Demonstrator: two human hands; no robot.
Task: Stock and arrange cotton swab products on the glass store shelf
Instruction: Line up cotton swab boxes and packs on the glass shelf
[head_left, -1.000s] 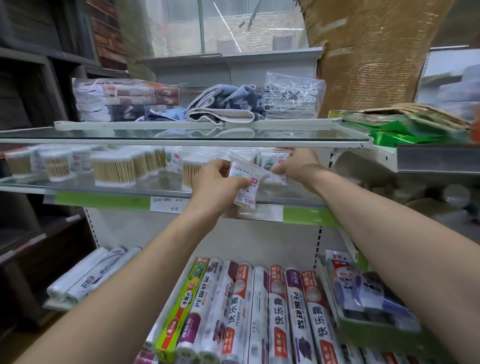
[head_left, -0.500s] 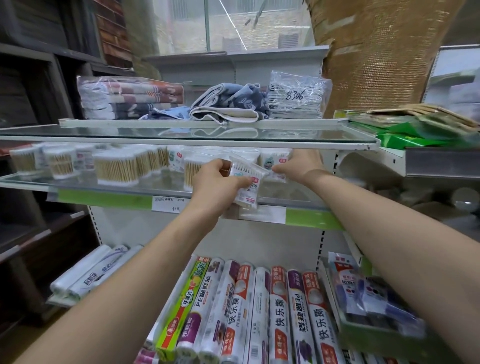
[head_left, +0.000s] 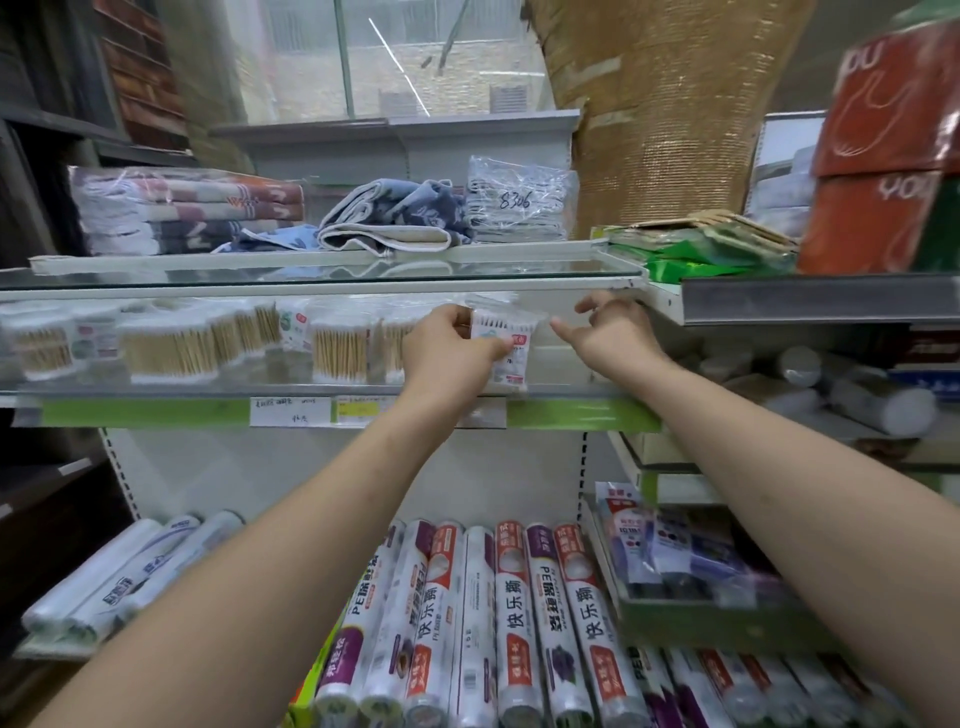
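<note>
A clear bag of cotton swabs (head_left: 508, 340) with a red label stands upright on the glass shelf (head_left: 156, 391), pinched by my left hand (head_left: 447, 345) from its left side. My right hand (head_left: 610, 332) hovers just right of the bag with fingers spread, holding nothing. Round tubs of wooden-stick swabs (head_left: 169, 348) line the same shelf to the left, one tub (head_left: 340, 351) right beside my left hand.
Folded towels (head_left: 187, 208) and a plastic packet marked 8306 (head_left: 519, 205) lie on the upper glass shelf. Rolls of cling film (head_left: 511, 613) fill the shelf below. Red boxes (head_left: 883, 156) and green packets sit on the neighbouring shelf at right.
My left hand has carried the swab bag up and rightward onto the shelf. My right hand has come off the packs at the back and opened. The camera shifted closer.
</note>
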